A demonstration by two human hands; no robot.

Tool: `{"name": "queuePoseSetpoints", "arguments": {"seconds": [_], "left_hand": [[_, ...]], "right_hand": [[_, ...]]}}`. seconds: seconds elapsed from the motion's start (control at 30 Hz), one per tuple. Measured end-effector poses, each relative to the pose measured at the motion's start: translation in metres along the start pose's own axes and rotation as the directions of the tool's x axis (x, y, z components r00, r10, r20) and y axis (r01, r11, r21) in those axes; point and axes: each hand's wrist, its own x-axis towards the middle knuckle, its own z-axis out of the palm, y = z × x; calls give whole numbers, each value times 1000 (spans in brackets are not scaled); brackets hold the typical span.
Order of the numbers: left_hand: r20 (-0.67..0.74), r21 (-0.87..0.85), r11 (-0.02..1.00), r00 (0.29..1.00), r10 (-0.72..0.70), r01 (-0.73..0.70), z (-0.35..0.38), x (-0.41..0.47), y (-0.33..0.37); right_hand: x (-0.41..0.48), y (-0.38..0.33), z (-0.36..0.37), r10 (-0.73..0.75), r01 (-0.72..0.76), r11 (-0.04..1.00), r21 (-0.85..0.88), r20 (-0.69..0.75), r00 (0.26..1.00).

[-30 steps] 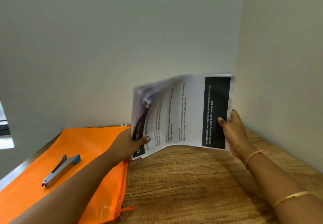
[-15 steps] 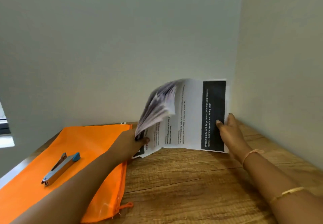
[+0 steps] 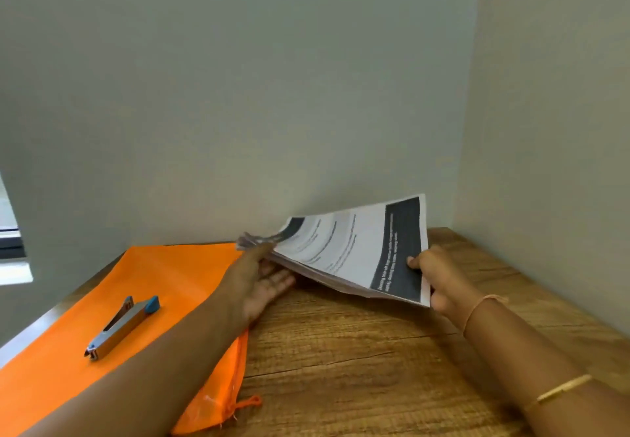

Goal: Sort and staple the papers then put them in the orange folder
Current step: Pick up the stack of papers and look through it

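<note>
A stack of printed papers (image 3: 344, 249) with a dark band along its right side hangs low and tilted over the wooden table's far corner. My right hand (image 3: 439, 283) pinches the stack's right edge, thumb on the dark band and fingers underneath. My left hand (image 3: 262, 279) lies at the stack's left edge, its straight fingers reaching under the sheets and its thumb against the edge. The orange folder (image 3: 170, 273) lies flat on the left of the table. A metal stapler (image 3: 122, 320) with a blue end rests on the folder.
The wooden table (image 3: 341, 368) sits in a corner, with a wall (image 3: 238, 112) close behind and another wall (image 3: 552, 163) close on the right. An orange zip cord (image 3: 249, 402) trails from the folder's near corner.
The stack stood upright on its edge with pages fanning at the left; it has come down almost flat. My left hand has let go of the left edge and slid its fingers beneath.
</note>
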Motion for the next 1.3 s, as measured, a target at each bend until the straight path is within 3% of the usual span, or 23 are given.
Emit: {"name": "queuePoseSetpoints", "arguments": {"seconds": [0.07,0.13,0.3,0.4,0.53,0.6,0.67,0.8,0.93,1.03,1.13,1.3], "left_hand": [[46,158,981,992,-117,108,6,-2,-20],[60,251,962,990,-126,107,12,3,-33],[-32,212,975,998,-55,60,2,23,-37],[-54,346,937,998,-31,48,-6,22,-26],[-51,542,837,998,-48,68,-19,24,-7],[-48,622,777,995,-83,95,-24,24,0],[-28,695,712,994,-109,98,-24,21,5],[-23,813,574,991,-128,93,-25,16,13],[-78,823,552,989,-123,133,-31,16,14],[-74,830,545,992,-102,118,-30,19,11],[-69,833,546,995,-66,93,-31,21,8],[-51,773,630,997,-60,77,-34,14,4]], "right_hand": [[-3,6,6,57,-57,998,-34,11,998],[-5,10,11,131,-127,989,-75,40,991],[-8,5,8,259,-232,961,-148,206,944],[-3,3,-1,205,-181,971,-153,160,965],[8,5,-14,12,-14,967,-256,-11,1000],[10,5,-16,-141,90,831,-549,-52,989],[8,5,-13,-271,166,592,-789,-1,963],[-8,8,3,-295,383,402,-832,279,914],[-31,10,24,-254,554,70,-829,523,814],[-42,14,33,-41,573,-28,-819,574,818],[-42,22,32,164,551,-73,-831,535,829],[-36,26,30,197,521,-89,-849,498,845]]}}
